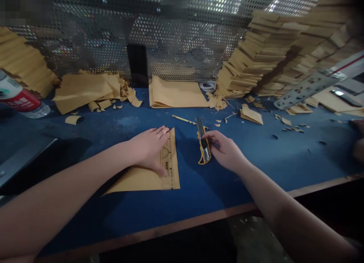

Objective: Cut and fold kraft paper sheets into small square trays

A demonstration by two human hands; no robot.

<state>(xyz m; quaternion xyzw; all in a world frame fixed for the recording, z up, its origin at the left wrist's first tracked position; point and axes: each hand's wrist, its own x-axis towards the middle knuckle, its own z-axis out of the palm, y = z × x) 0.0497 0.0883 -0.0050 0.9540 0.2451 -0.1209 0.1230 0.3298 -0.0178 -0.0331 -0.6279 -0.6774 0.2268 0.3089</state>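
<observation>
My left hand (pixel 150 147) lies spread over a clear ruler (pixel 167 162) and presses it onto a sheet of brown paper (pixel 139 179). The ruler runs along the paper's right side, with a narrow strip showing beyond it. To the right, the fingertips of my right hand (pixel 224 149) are closed at the side of a yellow utility knife (pixel 203 143) with a grey metal top. A yellow patterned pencil (pixel 184 119) rests just behind the knife. The underside of my left palm is hidden.
Folded brown paper (pixel 176 93), a black upright object (pixel 138 66) and a white coil (pixel 207 85) stand along the mesh. Paper stacks (pixel 247 58) rise right and left. A bottle (pixel 24 100) is at left; scraps lie about. Part of another person's hand (pixel 358 145) shows at right.
</observation>
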